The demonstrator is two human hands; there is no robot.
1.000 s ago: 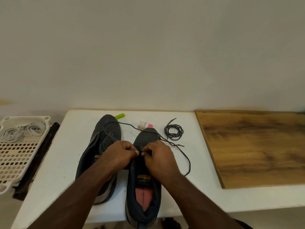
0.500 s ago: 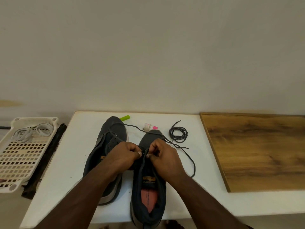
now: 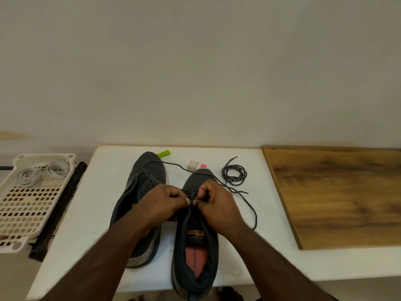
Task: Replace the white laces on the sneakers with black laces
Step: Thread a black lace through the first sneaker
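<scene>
Both hands, left and right, pinched the black lace over the right sneaker; a slipping grip could pull it from an eyelet.

Open white tabletop right of right sneaker; coiled black lace and loose lace strand obstructing farther back; left sneaker blocking left.

Both forearms bare to frame edge; no sleeves, watch, rings or gloves seen. Left hand and right hand: nails short, pale, thumbnails visible. No markings noted.
</scene>
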